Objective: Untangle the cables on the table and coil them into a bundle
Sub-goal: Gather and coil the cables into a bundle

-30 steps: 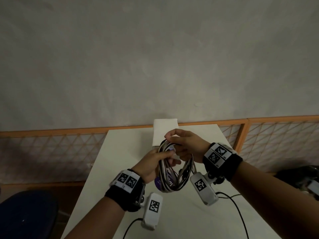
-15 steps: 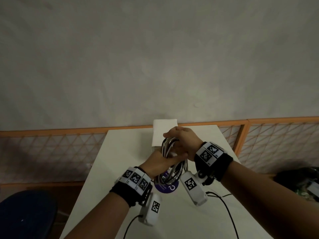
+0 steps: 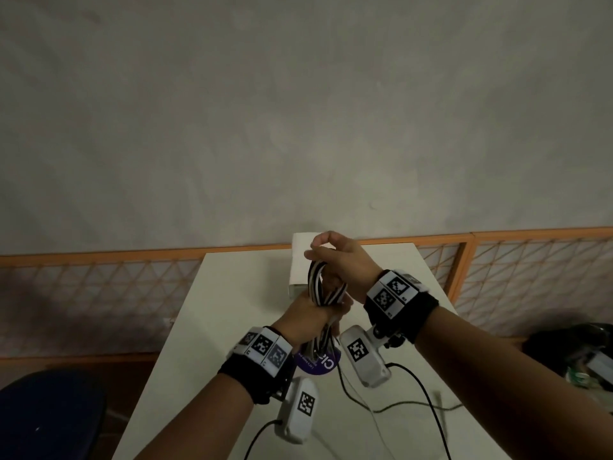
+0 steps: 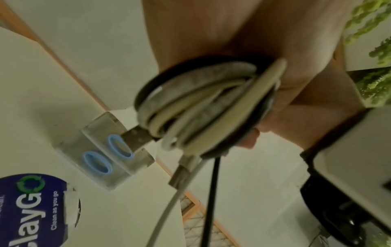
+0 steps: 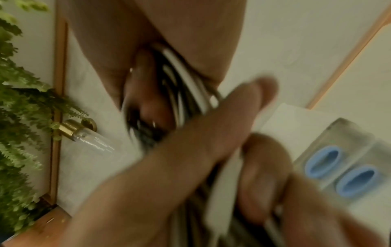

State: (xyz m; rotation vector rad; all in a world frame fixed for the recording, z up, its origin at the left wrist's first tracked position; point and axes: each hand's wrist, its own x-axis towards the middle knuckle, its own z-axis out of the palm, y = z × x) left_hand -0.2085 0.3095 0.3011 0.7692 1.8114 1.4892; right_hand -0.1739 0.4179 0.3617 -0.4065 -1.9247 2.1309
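Observation:
A coil of black and white cables point(image 3: 316, 282) stands upright above the white table point(image 3: 232, 293), squeezed narrow. My left hand point(image 3: 331, 310) grips the coil round its middle from the left. My right hand point(image 3: 323, 252) holds the coil's top loop, fingers curled round it. In the left wrist view the cable coil point(image 4: 201, 107) lies against my palm, with a USB plug point(image 4: 135, 138) sticking out and a white end point(image 4: 169, 208) and a black end point(image 4: 211, 200) hanging down. The right wrist view is blurred; the cables point(image 5: 173, 78) run under my fingers point(image 5: 211, 127).
A white box point(image 3: 300, 257) stands at the table's far edge, just behind my hands. A round purple label point(image 3: 318, 365) lies under the coil. A clear case with two blue ovals point(image 4: 110, 150) sits nearby. Thin wires point(image 3: 414, 405) trail across the near table. An orange lattice rail point(image 3: 99, 280) borders it.
The wide loop has been drawn into a narrow upright coil. My right hand rose to its top and my left hand closed round its middle; both moved slightly away from me.

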